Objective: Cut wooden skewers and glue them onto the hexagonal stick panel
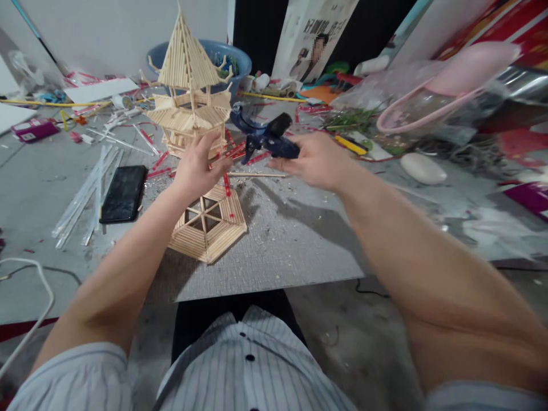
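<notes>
A pagoda model point(188, 63) built of pale wooden sticks stands upright, with a pointed roof and tiered eaves. My left hand point(199, 165) is in front of its lowest tier, thumb and forefinger apart; whether it touches the model I cannot tell. Gripped in my right hand point(319, 160) is a dark blue hot glue gun point(269, 140) with a black part on top, just right of the model. Below my left hand lies a hexagonal stick frame point(220, 237), its middle crossed by spokes. My left wrist and forearm cover part of it.
A black phone point(123, 194) and clear glue sticks point(83, 200) lie to the left. Behind the pagoda stands a blue basin point(242, 63). Red strips, a yellow cutter point(350, 145), a white oval object point(423, 168) and a pink-rimmed container point(475, 68) clutter the table.
</notes>
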`<control>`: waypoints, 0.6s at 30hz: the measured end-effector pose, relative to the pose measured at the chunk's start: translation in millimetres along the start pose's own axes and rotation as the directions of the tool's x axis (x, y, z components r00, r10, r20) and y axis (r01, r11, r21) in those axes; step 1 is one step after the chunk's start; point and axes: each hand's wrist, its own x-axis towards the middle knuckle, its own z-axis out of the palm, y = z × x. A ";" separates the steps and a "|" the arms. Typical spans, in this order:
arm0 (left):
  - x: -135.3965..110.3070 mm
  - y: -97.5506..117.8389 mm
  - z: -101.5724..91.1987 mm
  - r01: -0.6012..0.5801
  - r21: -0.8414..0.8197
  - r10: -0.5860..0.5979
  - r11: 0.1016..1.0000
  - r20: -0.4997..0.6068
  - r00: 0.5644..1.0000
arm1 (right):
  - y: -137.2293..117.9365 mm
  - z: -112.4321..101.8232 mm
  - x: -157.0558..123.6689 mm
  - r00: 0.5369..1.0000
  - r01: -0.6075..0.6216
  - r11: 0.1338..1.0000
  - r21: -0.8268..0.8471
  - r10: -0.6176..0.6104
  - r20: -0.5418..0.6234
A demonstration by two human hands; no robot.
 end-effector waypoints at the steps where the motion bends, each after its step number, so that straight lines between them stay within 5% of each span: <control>1: -1.2 2.5 1.0 -0.029 -0.004 0.029 1.000 0.016 0.999 | -1.9 4.9 -4.8 1.000 0.030 0.998 0.058 -0.030 -0.006; 11: -9.3 17.0 9.6 -0.067 0.011 0.066 0.998 0.123 0.990 | -12.1 41.1 -24.9 0.990 0.124 0.938 0.322 -0.097 -0.100; 15: -11.2 14.7 9.9 -0.061 0.036 0.058 0.998 0.072 0.996 | -13.1 45.6 -28.0 0.984 0.179 0.896 0.406 -0.153 -0.096; 18: -11.8 14.7 8.4 -0.066 0.015 0.066 0.998 0.020 0.998 | -9.3 45.7 -29.1 0.994 0.107 0.889 0.446 -0.102 -0.035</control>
